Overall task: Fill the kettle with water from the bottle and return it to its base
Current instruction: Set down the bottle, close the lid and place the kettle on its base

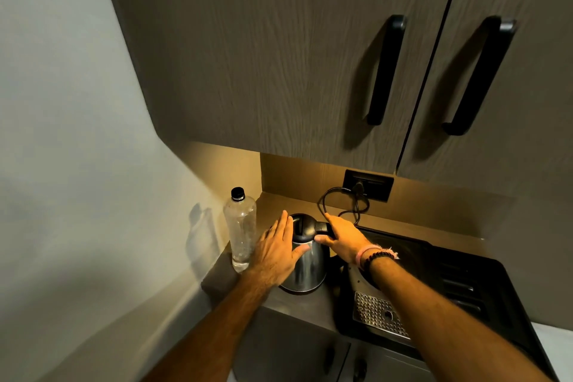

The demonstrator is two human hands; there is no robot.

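Right hand (342, 237) grips the kettle (305, 260) handle; left hand (277, 253) lies flat, fingers open, on its slick steel wall.

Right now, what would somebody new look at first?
Probably the shiny kettle in the middle of the counter, with the left hand flat against its side and the right hand gripping its black handle. Next, the capped, nearly empty bottle standing just left of it by the wall, and the two big black cupboard handles overhead.
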